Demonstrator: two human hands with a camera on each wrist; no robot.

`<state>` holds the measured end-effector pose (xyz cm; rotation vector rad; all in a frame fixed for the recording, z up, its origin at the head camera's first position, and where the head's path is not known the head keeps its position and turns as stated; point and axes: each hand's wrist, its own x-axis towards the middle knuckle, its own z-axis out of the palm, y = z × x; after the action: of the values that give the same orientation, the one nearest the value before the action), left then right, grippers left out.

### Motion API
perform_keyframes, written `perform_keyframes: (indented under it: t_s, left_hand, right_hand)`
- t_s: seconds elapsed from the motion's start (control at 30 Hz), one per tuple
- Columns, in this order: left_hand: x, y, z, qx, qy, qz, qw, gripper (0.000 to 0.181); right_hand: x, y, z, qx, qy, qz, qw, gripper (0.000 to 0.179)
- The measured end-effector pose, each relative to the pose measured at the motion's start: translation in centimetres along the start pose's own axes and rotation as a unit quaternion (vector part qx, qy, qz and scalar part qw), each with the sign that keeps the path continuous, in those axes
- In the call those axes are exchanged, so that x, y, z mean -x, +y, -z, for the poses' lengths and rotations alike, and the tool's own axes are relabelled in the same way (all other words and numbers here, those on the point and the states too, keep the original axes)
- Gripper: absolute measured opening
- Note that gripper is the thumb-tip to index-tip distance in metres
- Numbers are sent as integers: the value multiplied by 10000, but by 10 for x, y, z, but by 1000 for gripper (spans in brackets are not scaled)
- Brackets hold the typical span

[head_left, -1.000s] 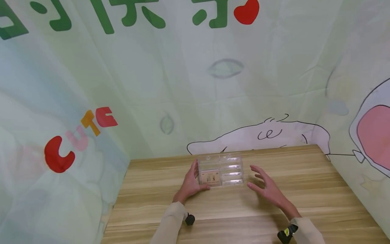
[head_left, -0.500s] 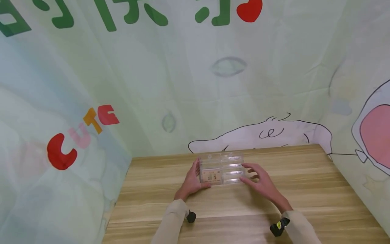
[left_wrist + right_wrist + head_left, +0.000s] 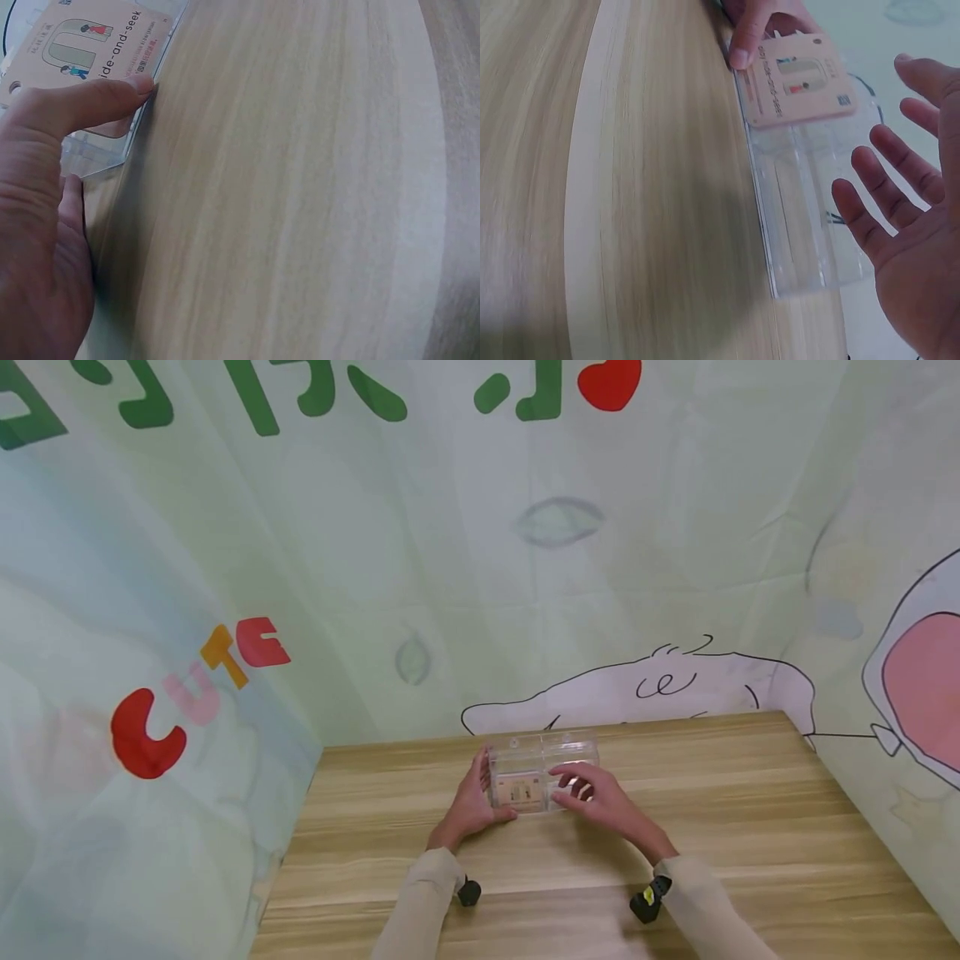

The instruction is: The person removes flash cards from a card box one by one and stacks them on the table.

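A clear plastic card organizer (image 3: 570,748) with stepped slots sits near the table's back edge. In its lower left slot is a pink hide-and-seek card (image 3: 520,792), whose print shows in the left wrist view. My left hand (image 3: 472,802) grips the organizer's left end, its thumb (image 3: 101,103) along the front edge over the card's corner and the fingers behind the side. Over the right half of the organizer hovers my right hand (image 3: 602,800), with loosely bent, spread fingers (image 3: 889,176) and nothing in them. It hides part of the right-hand slots in the head view.
The wood-grain table (image 3: 540,910) reaches back to a printed cloth backdrop (image 3: 420,568) with green lettering, a red heart and a pink balloon drawing. Bare tabletop lies in front of the organizer and to both sides.
My right hand has moved left from beside the organizer to over its right half. The left hand keeps its hold at the left end, and the card stays in its slot.
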<state>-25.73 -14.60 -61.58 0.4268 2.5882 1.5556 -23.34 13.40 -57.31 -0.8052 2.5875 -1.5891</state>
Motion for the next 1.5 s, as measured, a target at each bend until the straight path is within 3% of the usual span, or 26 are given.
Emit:
perform_keyframes:
  t_s: [0.37,0.97,1.5]
  left_hand:
    - [-1,-1,-1,18,-13,69,10000,128]
    - [-3,-6,-1,14,-66,36,10000,128]
    - [-2,-3,-1,36,-26,22,10000,129]
  right_hand:
    - [-10,2,-15,-18,-297,21,9996,33]
    - [-10,3,-19,33,-379,-67,9993,34]
    - [-12,2,-27,-183,-5,107,9998,23]
